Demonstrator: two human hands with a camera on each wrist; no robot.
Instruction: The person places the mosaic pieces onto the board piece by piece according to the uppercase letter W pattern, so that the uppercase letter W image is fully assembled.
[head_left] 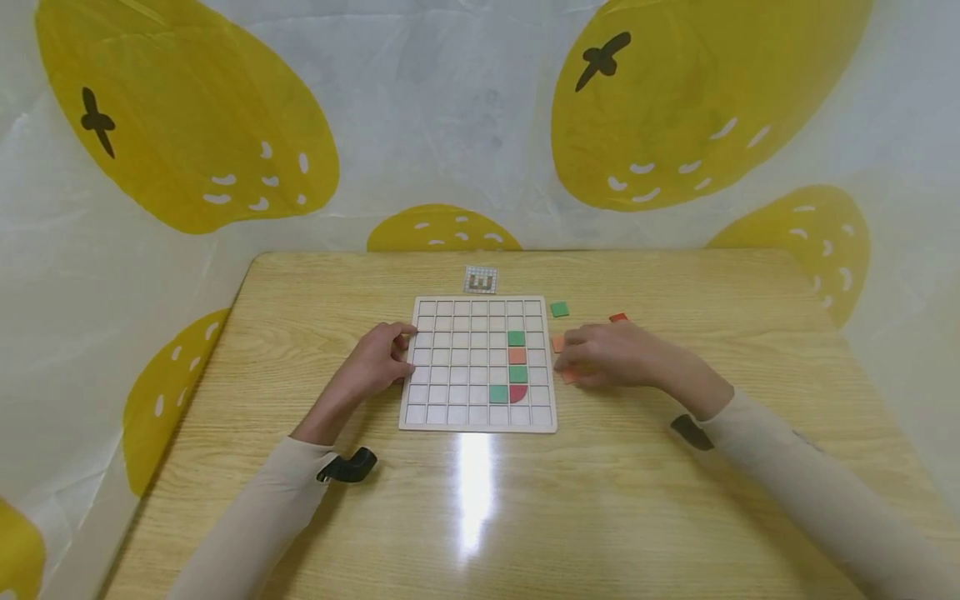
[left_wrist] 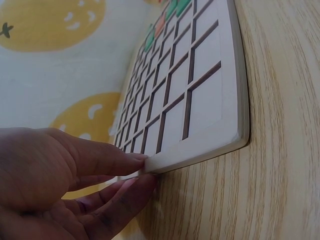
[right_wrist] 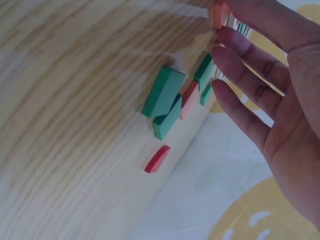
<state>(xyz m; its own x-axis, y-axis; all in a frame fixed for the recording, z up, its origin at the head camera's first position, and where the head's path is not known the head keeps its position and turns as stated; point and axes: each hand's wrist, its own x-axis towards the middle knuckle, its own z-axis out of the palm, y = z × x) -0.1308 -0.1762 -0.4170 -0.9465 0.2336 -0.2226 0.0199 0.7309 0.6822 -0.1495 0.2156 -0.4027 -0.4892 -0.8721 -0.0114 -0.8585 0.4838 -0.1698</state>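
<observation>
A pale grid board [head_left: 450,416] lies flat on the table. My left hand [head_left: 377,358] is at its left edge; in the left wrist view, thumb and fingertips grip the rim. Set in squares on the board's right side are green tiles [head_left: 516,338], an orange tile [head_left: 517,356] and a red rounded piece [head_left: 518,393]. To the right of the board my right hand [head_left: 618,354] hovers low, palm down, with fairly straight fingers. Its fingertips are right at an orange tile [right_wrist: 218,15], partly covered by the hand. Another orange tile [head_left: 557,343] shows beside the fingers.
Behind the board lies a small pattern card [head_left: 481,280]. A green tile [head_left: 559,309] sits by the board's upper right corner. More green tiles [right_wrist: 164,92] and a red piece [right_wrist: 157,159] lie near the right hand. A curtain with yellow fruit shapes [head_left: 442,227] hangs behind the table.
</observation>
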